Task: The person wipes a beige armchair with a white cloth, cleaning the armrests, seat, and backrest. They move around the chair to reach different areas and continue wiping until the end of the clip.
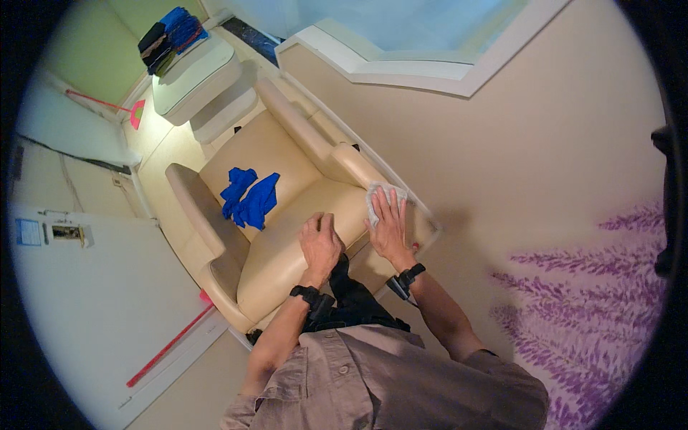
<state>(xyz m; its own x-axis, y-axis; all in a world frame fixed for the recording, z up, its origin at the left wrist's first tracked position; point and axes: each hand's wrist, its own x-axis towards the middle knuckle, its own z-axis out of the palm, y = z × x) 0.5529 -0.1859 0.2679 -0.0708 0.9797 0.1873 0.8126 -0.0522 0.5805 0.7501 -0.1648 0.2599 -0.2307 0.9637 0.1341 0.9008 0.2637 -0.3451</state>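
A beige padded armchair (293,258) stands in front of me. My right hand (388,228) lies flat, fingers slightly spread, over a light grey cloth (396,192). It presses the cloth against the armchair's near right corner, by the end of the right side arm (352,166). My left hand (321,244) is over the near cushioned section with its fingers bent and drawn together; nothing shows in it, though its palm is hidden. Beyond it, crumpled blue cloths (258,201) lie on the armchair by the crease between its two broad cushioned parts.
A pale table (196,80) behind the armchair bears a stack of folded dark and blue cloths (174,37). A pink dustpan (137,114) stands near the far wall. A red pole (169,344) leans at the left by a white door (102,285). The wall (484,161) runs close along the right.
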